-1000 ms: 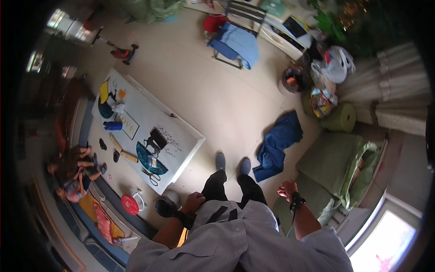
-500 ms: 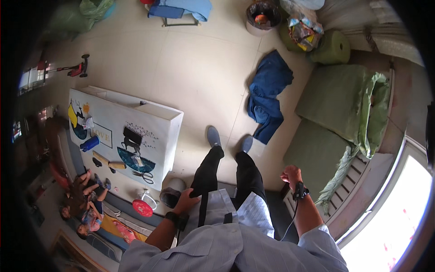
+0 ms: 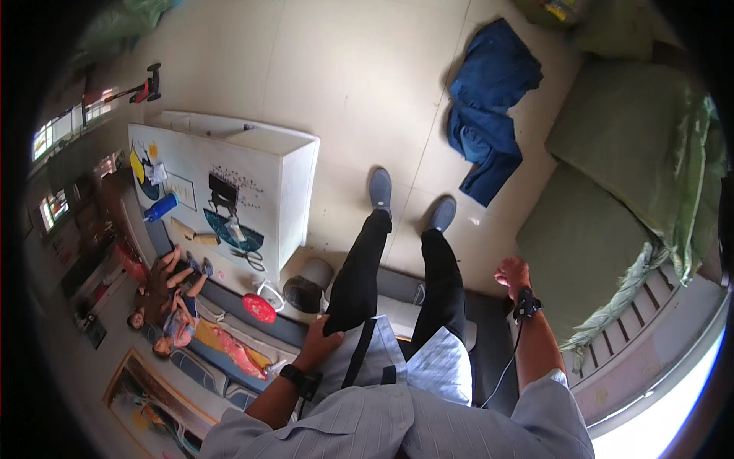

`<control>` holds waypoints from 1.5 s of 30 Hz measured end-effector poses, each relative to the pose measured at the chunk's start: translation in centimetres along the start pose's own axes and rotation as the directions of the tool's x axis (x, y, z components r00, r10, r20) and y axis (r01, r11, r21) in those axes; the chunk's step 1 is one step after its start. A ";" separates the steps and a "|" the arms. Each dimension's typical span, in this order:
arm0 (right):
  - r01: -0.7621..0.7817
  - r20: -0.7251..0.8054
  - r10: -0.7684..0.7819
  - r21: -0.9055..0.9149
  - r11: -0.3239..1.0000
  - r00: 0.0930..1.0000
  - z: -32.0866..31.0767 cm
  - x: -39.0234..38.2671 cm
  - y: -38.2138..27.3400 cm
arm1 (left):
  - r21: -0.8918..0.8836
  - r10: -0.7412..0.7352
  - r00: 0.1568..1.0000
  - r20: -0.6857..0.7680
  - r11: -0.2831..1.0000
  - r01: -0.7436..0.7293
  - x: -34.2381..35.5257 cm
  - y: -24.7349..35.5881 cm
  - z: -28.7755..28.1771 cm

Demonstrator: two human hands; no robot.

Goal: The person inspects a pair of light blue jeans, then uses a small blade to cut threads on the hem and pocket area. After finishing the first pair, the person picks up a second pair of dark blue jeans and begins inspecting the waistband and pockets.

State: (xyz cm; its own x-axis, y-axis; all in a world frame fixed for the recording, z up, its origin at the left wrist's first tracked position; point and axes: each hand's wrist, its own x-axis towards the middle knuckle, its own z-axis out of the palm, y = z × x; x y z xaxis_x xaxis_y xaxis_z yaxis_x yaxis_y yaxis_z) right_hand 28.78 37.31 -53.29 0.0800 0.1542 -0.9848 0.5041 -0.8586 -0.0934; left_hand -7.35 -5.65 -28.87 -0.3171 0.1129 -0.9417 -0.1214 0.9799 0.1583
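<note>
My left hand [image 3: 318, 344] rests on my left thigh, against the black trousers [image 3: 356, 284] beside the hem of my pale striped shirt [image 3: 451, 371]. Its fingers lie along the cloth, holding nothing that I can see. Out to the right, my right hand [image 3: 514, 277] is curled into a fist, with no object showing in it. It is close to the green padded covers [image 3: 589, 252] but looks apart from them. Each wrist wears a black strap with a small device. A crumpled blue cloth [image 3: 489, 107], perhaps a garment, lies on the tiled floor ahead.
A white table [image 3: 298, 191] at the left bears scissors [image 3: 251, 258] and a blue bottle [image 3: 160, 206]. Near it stand a red-seated stool [image 3: 259, 307] and a grey bin [image 3: 302, 294]. Two people [image 3: 172, 314] sit on a sofa; a scooter [image 3: 145, 88] stands far left.
The view has tilted and shifted, so the blue cloth and table sit higher and the far bin has left the picture. Both hands keep nearly the same pose.
</note>
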 end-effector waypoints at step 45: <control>0.033 -0.047 -0.016 0.379 0.925 0.999 4.7 44.5 -1.6 | -0.718 -0.293 0.930 0.223 0.596 0.360 14.7 -9.4 1.2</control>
State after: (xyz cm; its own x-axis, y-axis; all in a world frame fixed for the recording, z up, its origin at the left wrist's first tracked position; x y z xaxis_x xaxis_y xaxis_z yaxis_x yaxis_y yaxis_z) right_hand 27.50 43.20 -97.63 0.1119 0.1908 -0.9752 0.1434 -0.9742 -0.1742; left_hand -9.70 -12.99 -44.57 -0.0498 -0.1451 -0.9882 -0.8616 0.5066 -0.0310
